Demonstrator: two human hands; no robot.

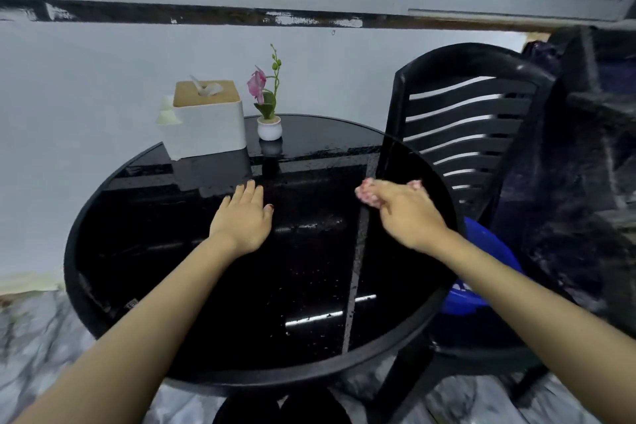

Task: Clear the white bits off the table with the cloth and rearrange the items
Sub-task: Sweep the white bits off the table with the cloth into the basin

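A round black glass table fills the middle of the view. My right hand is shut on a pink and white cloth, pressed on the table near its right edge. My left hand lies flat and open on the glass near the centre, holding nothing. A white tissue box with a tan lid stands at the back left of the table. Beside it on the right is a small white pot with a pink flower. Tiny white specks dot the glass near the front.
A black slatted plastic chair stands close against the table's right side. A blue basin sits on its seat, below my right forearm. A pale wall and a window are behind the table. The floor is marbled grey.
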